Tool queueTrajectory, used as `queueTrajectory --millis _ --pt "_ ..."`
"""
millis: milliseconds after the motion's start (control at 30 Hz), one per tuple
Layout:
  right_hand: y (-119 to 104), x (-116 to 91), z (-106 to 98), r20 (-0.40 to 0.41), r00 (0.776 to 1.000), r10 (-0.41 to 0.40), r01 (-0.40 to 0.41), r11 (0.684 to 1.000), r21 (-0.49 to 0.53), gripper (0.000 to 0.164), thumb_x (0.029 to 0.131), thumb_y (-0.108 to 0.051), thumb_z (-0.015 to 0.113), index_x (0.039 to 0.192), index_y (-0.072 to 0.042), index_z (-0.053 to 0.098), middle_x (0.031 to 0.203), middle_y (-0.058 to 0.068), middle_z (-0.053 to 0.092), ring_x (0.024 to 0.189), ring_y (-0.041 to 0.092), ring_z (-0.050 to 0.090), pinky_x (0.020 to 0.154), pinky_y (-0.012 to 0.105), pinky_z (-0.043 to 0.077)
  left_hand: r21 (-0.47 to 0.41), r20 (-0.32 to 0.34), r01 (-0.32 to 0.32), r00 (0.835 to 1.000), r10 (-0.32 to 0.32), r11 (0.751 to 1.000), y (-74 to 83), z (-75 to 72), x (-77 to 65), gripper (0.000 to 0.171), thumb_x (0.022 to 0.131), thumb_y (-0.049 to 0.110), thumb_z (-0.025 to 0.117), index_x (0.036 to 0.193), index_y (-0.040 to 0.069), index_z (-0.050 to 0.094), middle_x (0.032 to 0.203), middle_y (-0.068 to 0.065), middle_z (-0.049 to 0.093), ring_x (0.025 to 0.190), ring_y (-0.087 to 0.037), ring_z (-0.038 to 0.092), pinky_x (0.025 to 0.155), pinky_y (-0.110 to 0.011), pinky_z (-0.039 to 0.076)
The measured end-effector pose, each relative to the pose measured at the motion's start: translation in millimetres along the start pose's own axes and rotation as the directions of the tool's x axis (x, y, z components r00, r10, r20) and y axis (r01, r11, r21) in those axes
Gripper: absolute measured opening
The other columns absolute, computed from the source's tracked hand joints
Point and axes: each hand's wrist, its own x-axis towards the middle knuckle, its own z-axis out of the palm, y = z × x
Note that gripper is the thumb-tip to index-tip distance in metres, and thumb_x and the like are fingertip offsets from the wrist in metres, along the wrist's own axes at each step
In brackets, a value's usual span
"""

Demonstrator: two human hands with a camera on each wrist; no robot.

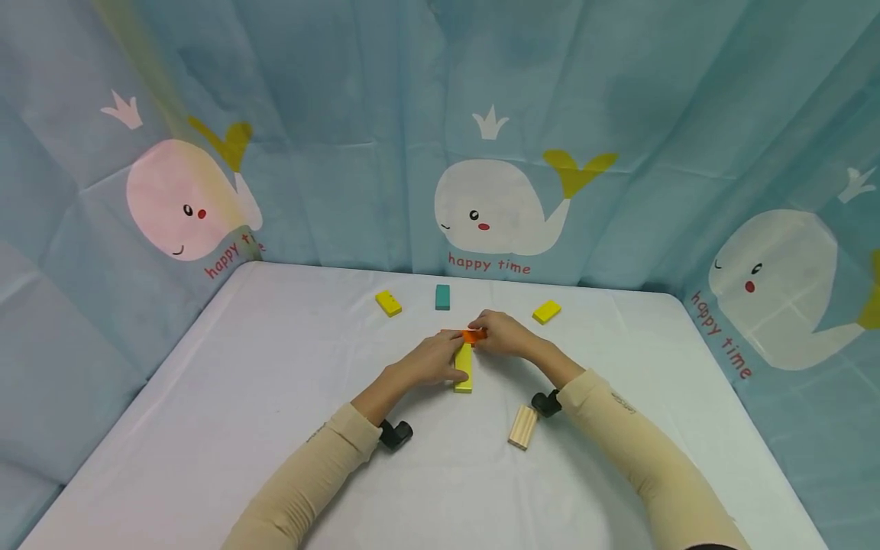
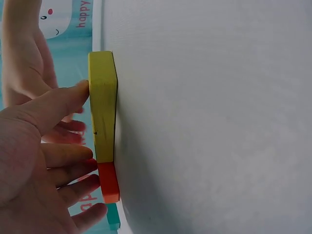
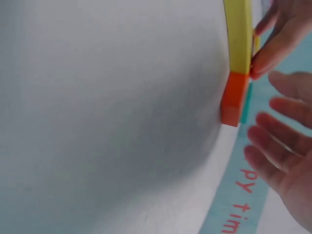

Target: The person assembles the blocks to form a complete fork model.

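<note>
A long yellow block (image 1: 464, 373) lies on the white table, pointing away from me. Across its far end sits an orange block (image 1: 473, 337), and the two meet in a T. My left hand (image 1: 435, 359) is beside them: in the left wrist view the thumb tip touches the yellow block (image 2: 103, 107), while the fairly straight fingers reach the orange block (image 2: 108, 183). At the orange block's right end is my right hand (image 1: 505, 334), and its fingers are loosely spread, holding nothing, in the right wrist view. Part of the orange block is hidden by my left fingers.
Farther back lie a yellow block (image 1: 388, 303), a teal block (image 1: 443, 297) and another yellow block (image 1: 547, 312). A group of pale wooden pieces (image 1: 523, 427) lies nearer, by my right wrist. A whale-print curtain (image 1: 385, 198) hangs behind the table.
</note>
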Motion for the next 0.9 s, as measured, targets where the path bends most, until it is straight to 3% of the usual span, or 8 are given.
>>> queueTrajectory --millis 167,333,600,900 --pt "-3.3 -26.6 -11.2 -0.08 0.997 0.007 -0.004 0.999 0.038 0.043 0.091 -0.018 0.068 0.13 -0.001 0.061 0.125 0.016 0.06 0.115 0.031 0.059 0.101 0.046 0.05 0.04 0.005 -0.004 1.0 0.004 0.999 0.4 -0.1 2.8 0.076 0.087 0.041 0.071 0.147 0.004 0.042 0.156 -0.01 0.037 0.143 -0.026 0.037 0.118 -0.044 0.032" --pt "-5.6 -59.5 -14.7 -0.091 0.996 0.024 -0.016 0.996 0.083 0.044 0.092 -0.018 0.067 0.131 -0.001 0.059 0.126 0.016 0.06 0.116 0.032 0.059 0.1 0.048 0.05 0.082 0.013 0.001 1.0 -0.003 0.997 0.2 0.2 3.2 0.076 0.087 0.043 0.071 0.146 0.005 0.043 0.157 -0.009 0.036 0.143 -0.025 0.037 0.118 -0.042 0.033" --pt "-5.5 -102.5 -7.1 -0.134 0.99 0.033 -0.013 0.99 0.142 0.042 0.092 -0.019 0.067 0.129 -0.001 0.061 0.124 0.016 0.062 0.113 0.032 0.061 0.095 0.049 0.052 0.073 0.017 0.013 1.0 -0.015 0.997 -1.5 0.7 1.2 0.071 0.087 0.042 0.071 0.143 0.006 0.047 0.156 -0.008 0.037 0.14 -0.026 0.04 0.116 -0.041 0.036" --pt "-10.0 -132.1 7.0 -0.156 0.986 0.05 -0.026 0.988 0.154 0.043 0.089 -0.023 0.07 0.126 -0.001 0.063 0.12 0.013 0.064 0.112 0.03 0.062 0.093 0.047 0.053 0.037 0.011 0.016 1.0 -0.017 0.999 -5.0 4.3 1.6 0.071 0.087 0.042 0.071 0.144 0.007 0.047 0.156 -0.008 0.037 0.142 -0.027 0.038 0.118 -0.042 0.033"
